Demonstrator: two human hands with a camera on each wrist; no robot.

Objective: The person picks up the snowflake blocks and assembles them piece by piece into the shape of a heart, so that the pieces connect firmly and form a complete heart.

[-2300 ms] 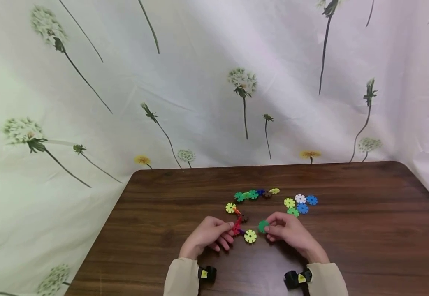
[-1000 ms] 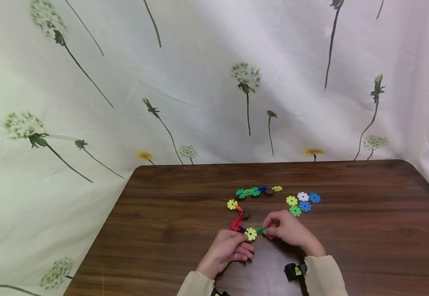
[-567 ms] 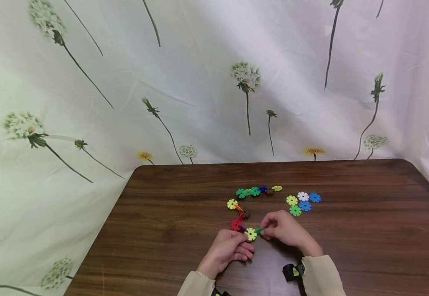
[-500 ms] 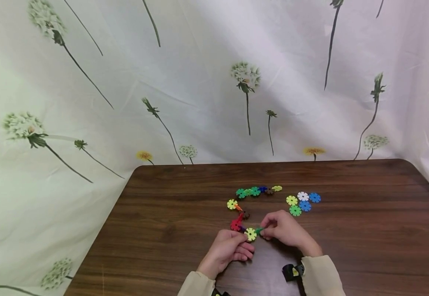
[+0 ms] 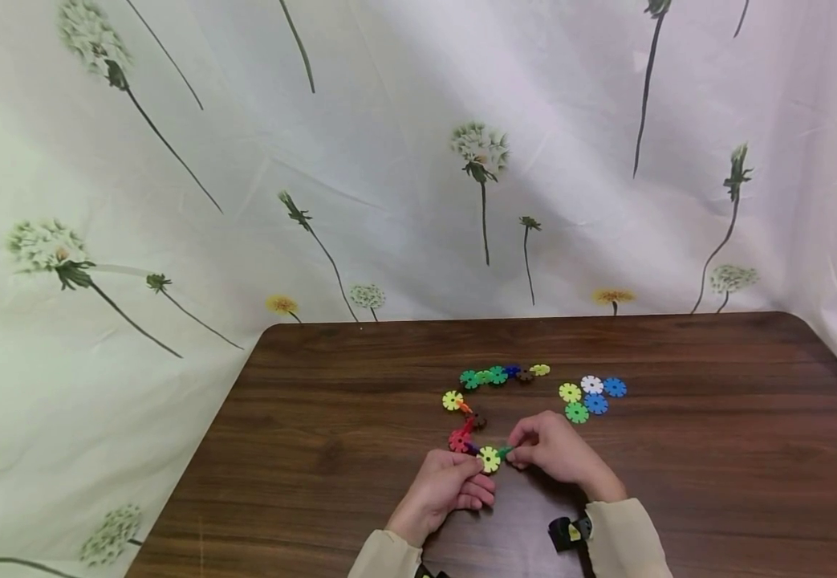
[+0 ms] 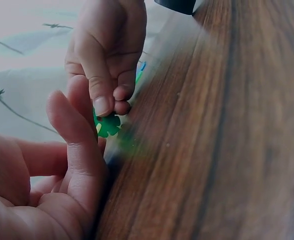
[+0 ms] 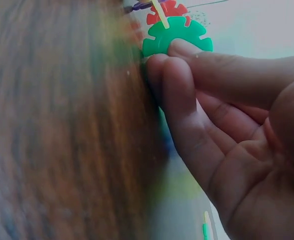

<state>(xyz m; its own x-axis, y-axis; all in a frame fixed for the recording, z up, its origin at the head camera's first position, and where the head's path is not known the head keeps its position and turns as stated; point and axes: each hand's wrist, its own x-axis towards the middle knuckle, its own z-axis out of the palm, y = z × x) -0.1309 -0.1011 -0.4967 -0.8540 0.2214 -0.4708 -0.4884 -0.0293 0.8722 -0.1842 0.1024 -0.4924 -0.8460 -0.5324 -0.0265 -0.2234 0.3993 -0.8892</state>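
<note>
My left hand point(image 5: 447, 490) pinches the left side of a yellow notched disc point(image 5: 489, 459) between thumb and finger. My right hand point(image 5: 558, 451) pinches a green disc point(image 7: 169, 36), turned edge-on to the yellow one and touching its right side. In the right wrist view a yellow disc's edge point(image 7: 160, 13) meets the green disc's rim. A purple disc joins the yellow one to a red disc point(image 5: 459, 441), and the chain runs on up through red, brown and orange pieces to another yellow disc point(image 5: 452, 400). The left fingertips partly cover the held yellow disc.
Behind lies a row of green, blue, brown and yellow discs point(image 5: 497, 375). To the right is a group of loose discs: yellow, white point(image 5: 591, 385), green and blue point(image 5: 615, 387). The brown wooden table point(image 5: 331, 401) meets a flower-printed cloth point(image 5: 404, 160) at its back edge.
My left hand moved from the red disc to the yellow one. My right hand turned the green disc edge-on and brought it left against the yellow disc. The last half second shows hardly any movement.
</note>
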